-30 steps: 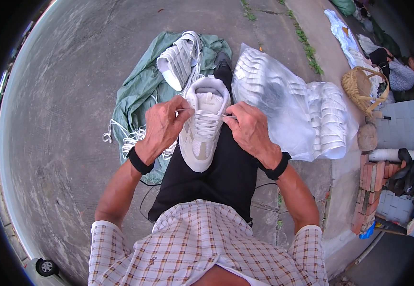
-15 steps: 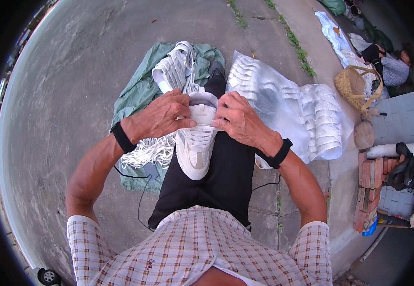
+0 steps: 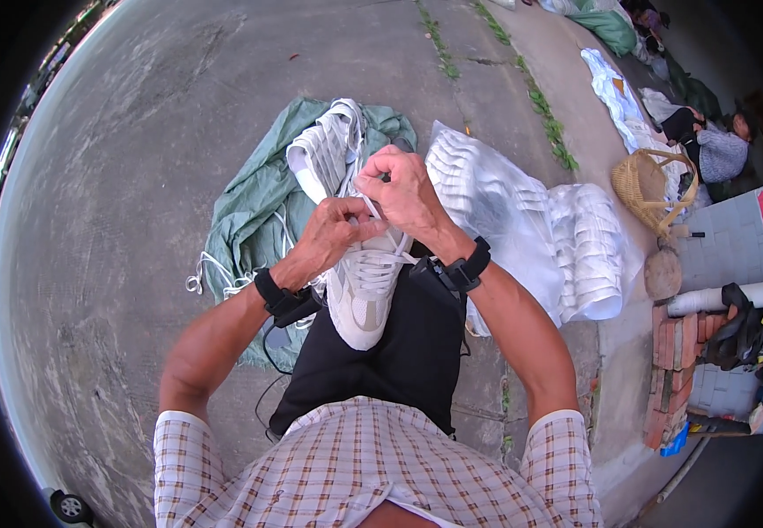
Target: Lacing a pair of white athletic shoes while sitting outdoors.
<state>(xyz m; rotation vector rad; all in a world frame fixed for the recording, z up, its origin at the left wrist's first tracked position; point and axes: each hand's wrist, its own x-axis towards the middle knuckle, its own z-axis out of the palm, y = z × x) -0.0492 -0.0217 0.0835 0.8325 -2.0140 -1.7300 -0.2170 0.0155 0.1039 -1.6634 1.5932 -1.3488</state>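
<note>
A white and grey sneaker (image 3: 359, 308) lies on my black-trousered lap, its toe pointing toward me and laces crossing its front. Over its upper end both hands are close together, partly hiding the shoe's opening. My right hand (image 3: 406, 195) pinches a white shoelace (image 3: 369, 206) between thumb and fingertips, a little above the shoe. Just below and to the left, my left hand (image 3: 335, 233) has thumb and fingers closed at the same lace, against the shoe. Each wrist wears a black band.
Beyond my knees, a green sheet (image 3: 254, 198) carries a stack of white shoe pieces (image 3: 333, 141) and loose white laces. Clear plastic bags (image 3: 522, 220) of stacked white pieces lie to the right. Farther right are a wicker basket (image 3: 638, 180), bricks (image 3: 676, 370) and a seated person (image 3: 720, 154).
My hands have left the two sides of the shoe's opening and come together over it, the right one higher, with a lace now pulled up between them. The shoe sits slightly nearer me.
</note>
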